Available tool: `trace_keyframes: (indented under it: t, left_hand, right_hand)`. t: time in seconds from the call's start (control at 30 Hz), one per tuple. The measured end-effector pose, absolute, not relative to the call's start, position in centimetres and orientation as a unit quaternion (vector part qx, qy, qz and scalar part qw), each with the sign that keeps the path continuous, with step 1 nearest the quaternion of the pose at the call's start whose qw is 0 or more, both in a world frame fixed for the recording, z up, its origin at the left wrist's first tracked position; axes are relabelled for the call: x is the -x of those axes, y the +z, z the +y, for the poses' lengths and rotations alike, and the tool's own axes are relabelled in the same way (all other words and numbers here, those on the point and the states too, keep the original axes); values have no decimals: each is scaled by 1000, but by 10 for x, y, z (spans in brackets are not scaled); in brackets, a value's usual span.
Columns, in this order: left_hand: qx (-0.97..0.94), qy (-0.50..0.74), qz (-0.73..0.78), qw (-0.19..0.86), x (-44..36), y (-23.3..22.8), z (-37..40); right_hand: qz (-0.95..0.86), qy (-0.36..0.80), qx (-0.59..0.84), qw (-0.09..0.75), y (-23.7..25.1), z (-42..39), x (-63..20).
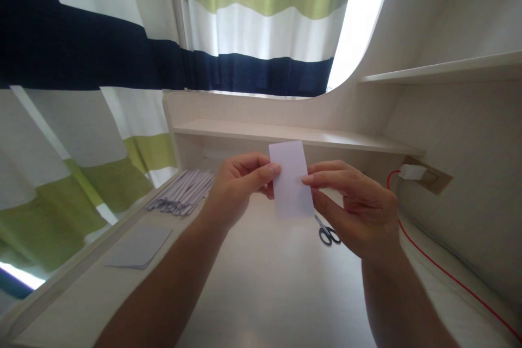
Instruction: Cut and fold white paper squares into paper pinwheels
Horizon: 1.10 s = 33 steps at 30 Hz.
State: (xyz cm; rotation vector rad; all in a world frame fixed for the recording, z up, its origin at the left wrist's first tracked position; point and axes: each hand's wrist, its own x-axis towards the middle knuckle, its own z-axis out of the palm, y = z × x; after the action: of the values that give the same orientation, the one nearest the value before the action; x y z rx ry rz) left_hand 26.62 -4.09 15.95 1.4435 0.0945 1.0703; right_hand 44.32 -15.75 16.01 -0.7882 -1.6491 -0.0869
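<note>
A small white paper rectangle (291, 185) is held up above the desk, its long side roughly upright. My left hand (247, 179) pinches its left edge, thumb in front and fingers behind. At the right edge, my right hand (354, 201) has its fingertips on the paper, with the thumb lower down by the same edge. Below and partly behind the right hand lies a pair of scissors (327, 232) with black handles. Left of my left hand, a pile of narrow folded paper strips (183, 191) rests on the desk, with a stack of white paper sheets (140, 246) nearer to me.
The white desk (261, 293) has a low shelf (261, 131) along its back and a side panel on the right. A red cable (440, 272) runs from a white charger (412, 172) in a wall socket. Striped curtains (265, 27) hang behind and left.
</note>
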Motion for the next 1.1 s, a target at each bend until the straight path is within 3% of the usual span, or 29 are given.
trace_keyframes:
  t: [1.1]
  left_hand:
    - [-626,498,62,597,-270,158,-43]
  right_hand:
    - [-733,39,357,578,162,-163,-444]
